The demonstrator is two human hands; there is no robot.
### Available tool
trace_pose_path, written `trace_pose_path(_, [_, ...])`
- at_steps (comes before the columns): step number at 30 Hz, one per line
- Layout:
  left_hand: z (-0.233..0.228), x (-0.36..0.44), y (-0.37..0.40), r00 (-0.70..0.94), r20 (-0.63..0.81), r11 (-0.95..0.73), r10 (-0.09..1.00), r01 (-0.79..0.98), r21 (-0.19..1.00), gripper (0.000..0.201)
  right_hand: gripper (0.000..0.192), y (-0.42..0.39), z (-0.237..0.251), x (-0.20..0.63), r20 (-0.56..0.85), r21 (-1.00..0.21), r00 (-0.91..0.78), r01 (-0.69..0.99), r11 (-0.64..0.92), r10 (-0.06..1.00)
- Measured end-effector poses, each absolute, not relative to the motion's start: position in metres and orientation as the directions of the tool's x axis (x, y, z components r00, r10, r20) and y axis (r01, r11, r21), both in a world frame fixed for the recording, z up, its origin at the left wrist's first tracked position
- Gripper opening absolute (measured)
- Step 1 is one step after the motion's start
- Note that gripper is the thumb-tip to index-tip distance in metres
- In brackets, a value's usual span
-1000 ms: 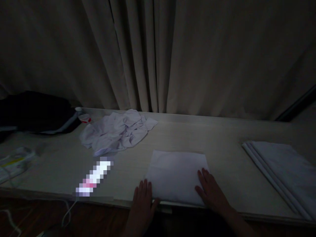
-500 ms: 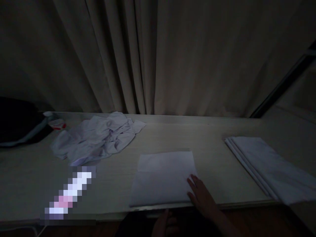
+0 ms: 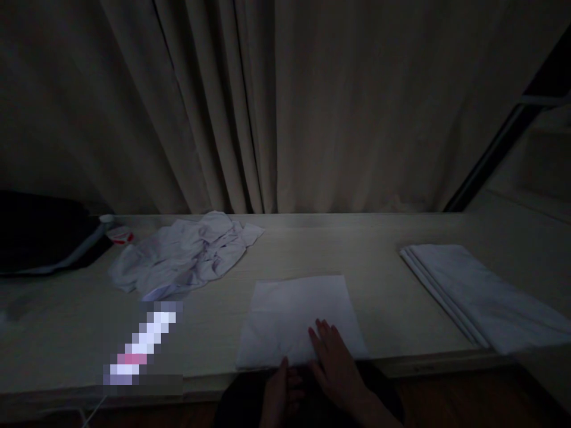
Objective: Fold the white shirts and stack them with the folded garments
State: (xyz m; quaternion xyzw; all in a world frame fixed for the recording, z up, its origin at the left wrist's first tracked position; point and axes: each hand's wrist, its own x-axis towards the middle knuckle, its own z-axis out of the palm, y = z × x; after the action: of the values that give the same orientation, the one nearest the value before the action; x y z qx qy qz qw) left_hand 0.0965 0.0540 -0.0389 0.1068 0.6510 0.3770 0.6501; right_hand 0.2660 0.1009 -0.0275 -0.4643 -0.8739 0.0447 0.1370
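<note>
A folded white cloth lies flat at the table's front edge, in the middle of the head view. My right hand rests on its near right part, fingers stretched out and palm down. At the cloth's near edge is my left hand. Its thumb lies on the border and its fingers curl below, closed at the edge. Small creases show in the cloth close to that thumb. The underside of the cloth there is hidden.
A stack of folded white cloth lies at right. Crumpled white fabric, a glowing blurred-out device with a cable, a red-and-white container and a black bag-like object are at left. A curtain hangs behind.
My right hand has slid left from the cloth's right edge onto its surface. My left hand has risen from below the table edge to the cloth's near border. The view has shifted slightly.
</note>
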Motion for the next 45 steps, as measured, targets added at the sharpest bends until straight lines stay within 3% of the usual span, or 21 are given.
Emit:
trace_pose_path(3, [-0.031,0.092,0.050,-0.234,-0.623,0.620,0.747,-0.095,0.779,0.062,0.055,0.108,-0.029,0.245,0.183,-0.244,-0.510,0.804,0.542,0.840])
trace_pose_path(5, [-0.023,0.085,0.052,-0.302,-0.337,0.415,0.892,0.251,0.874,0.054,0.052,0.115,-0.028,0.240,0.187,-0.255,-0.484,0.817,0.518,0.855])
trace_pose_path(6, [-0.019,0.081,0.056,-0.286,-0.152,0.269,0.946,0.434,0.860,0.049,0.051,0.120,-0.026,0.241,0.187,-0.253,-0.472,0.824,0.507,0.861])
trace_pose_path(8, [-0.015,0.072,0.070,-0.158,0.151,0.010,0.976,0.723,0.691,0.041,0.051,0.129,-0.023,0.245,0.179,-0.244,-0.452,0.840,0.485,0.874])
trace_pose_path(11, [-0.021,0.062,0.099,0.022,0.322,-0.131,0.946,0.938,0.321,0.042,0.052,0.146,-0.025,0.253,0.134,-0.229,-0.423,0.866,0.444,0.896])
trace_pose_path(14, [-0.040,0.055,0.121,0.005,0.337,-0.036,0.942,0.996,0.086,0.053,0.055,0.160,-0.037,0.259,0.081,-0.215,-0.406,0.885,0.414,0.910])
trace_pose_path(20, [-0.068,0.050,0.122,-0.017,0.310,0.029,0.951,0.999,-0.035,0.059,0.058,0.163,-0.056,0.260,0.077,-0.218,-0.395,0.889,0.402,0.916])
trace_pose_path(25, [-0.053,0.051,0.133,-0.032,0.278,0.043,0.960,0.999,-0.031,0.059,0.061,0.168,-0.046,0.259,0.067,-0.213,-0.422,0.879,0.426,0.904])
trace_pose_path(30, [-0.032,0.049,0.178,0.076,0.280,-0.080,0.957,0.997,0.006,0.057,0.057,0.209,-0.028,0.247,0.153,-0.171,-0.467,0.855,0.489,0.871])
trace_pose_path(39, [-0.066,0.033,0.198,0.086,0.221,-0.106,0.971,0.991,0.077,0.070,0.056,0.253,-0.055,0.245,0.136,-0.185,-0.472,0.852,0.491,0.871])
trace_pose_path(45, [-0.061,0.039,0.200,0.081,0.153,-0.095,0.985,0.992,0.085,0.072,0.060,0.254,-0.060,0.245,0.106,-0.207,-0.477,0.848,0.488,0.873])
